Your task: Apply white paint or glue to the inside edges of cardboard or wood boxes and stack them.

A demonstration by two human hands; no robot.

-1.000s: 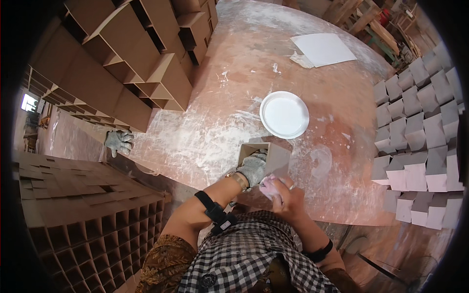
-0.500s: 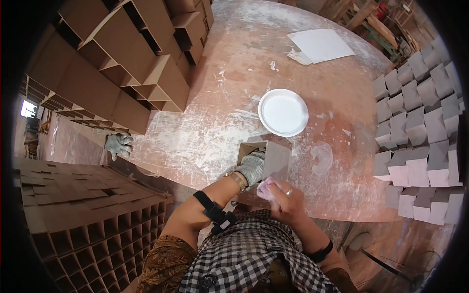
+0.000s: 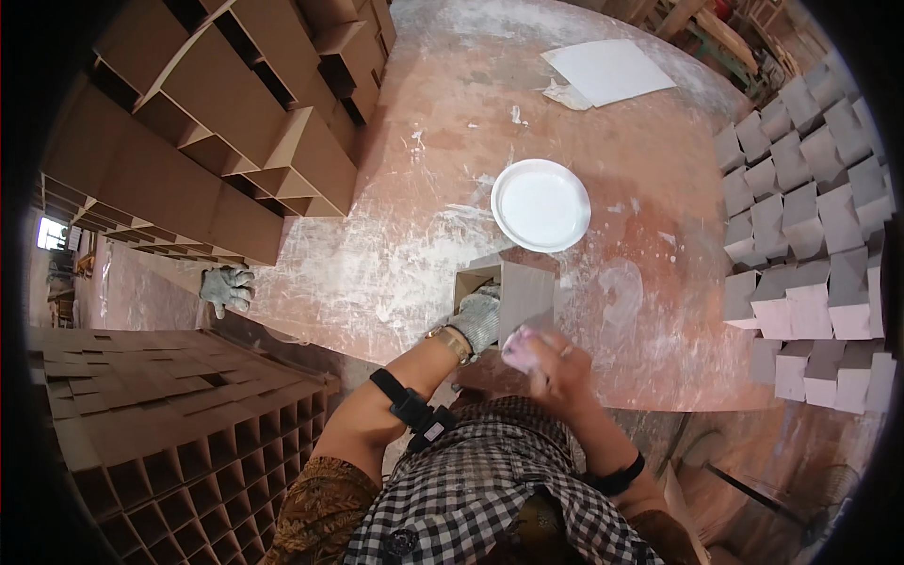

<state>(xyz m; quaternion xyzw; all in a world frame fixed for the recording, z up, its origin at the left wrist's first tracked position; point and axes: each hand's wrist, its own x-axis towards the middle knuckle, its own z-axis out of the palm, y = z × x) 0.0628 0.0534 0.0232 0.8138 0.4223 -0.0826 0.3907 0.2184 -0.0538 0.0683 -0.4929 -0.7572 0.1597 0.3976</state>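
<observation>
My left hand (image 3: 477,317), in a grey knit glove, reaches into the open end of a small brown box (image 3: 528,299) and holds it from inside; its fingertips are hidden by the walls. The outer side facing right looks grey and coated. Just beyond the box stands a round white dish (image 3: 540,205) with white contents. My bare right hand (image 3: 563,370) is closed around a crumpled pinkish-white cloth (image 3: 521,347), close to the near lower edge of the box. Motion blurs this hand a little.
Brown boxes (image 3: 217,94) are stacked high at left. Another stack (image 3: 188,414) stands near left. Grey-coated boxes (image 3: 800,217) line the right side. A spare grey glove (image 3: 226,288) lies at the table's left edge. A white sheet (image 3: 612,71) lies at the far side of the table (image 3: 424,207).
My right hand and the cloth have shifted slightly right and up, toward the box's grey side. My left hand stays in the box. The whole view has shifted a little.
</observation>
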